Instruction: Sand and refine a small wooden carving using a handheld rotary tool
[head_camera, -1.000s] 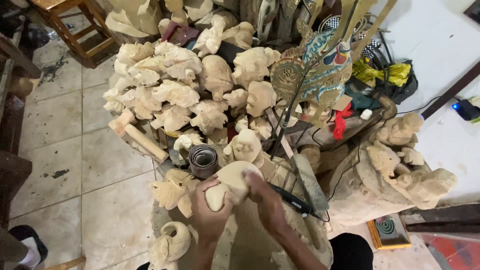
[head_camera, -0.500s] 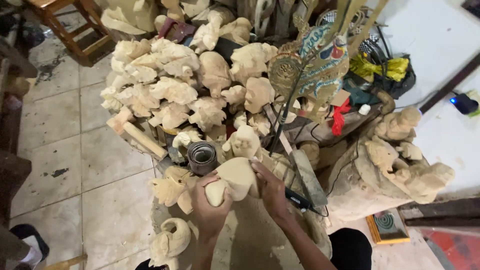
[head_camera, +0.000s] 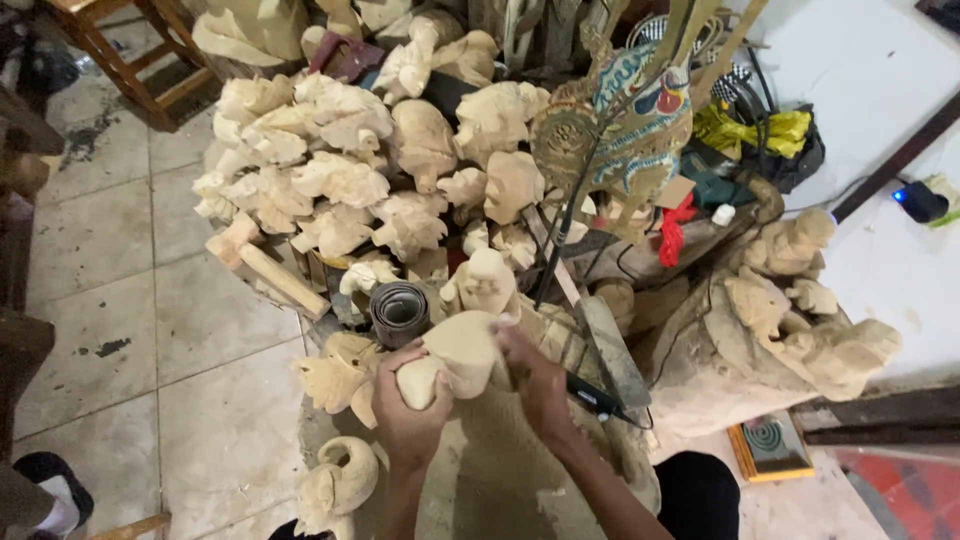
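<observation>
Two hands work one pale wood carving (head_camera: 462, 350) (unpainted, rounded) above the workbench (head_camera: 500, 470): left hand (head_camera: 408, 405) clasps its lower end, right hand (head_camera: 535, 375) presses its side, below a roll of sandpaper (head_camera: 399, 308).

Pale wooden carving (head_camera: 462, 352): underside and near face were covered by the left hand (head_camera: 408, 412) and right hand (head_camera: 535, 378). Black-handled tool (head_camera: 598, 400): grip end was hidden behind the right wrist. Wooden chair (head_camera: 130, 50): cut off by the top edge. Shoe (head_camera: 50, 490): cropped at the bottom-left corner. Sandpaper roll (head_camera: 400, 310): grit too small to tell.
</observation>
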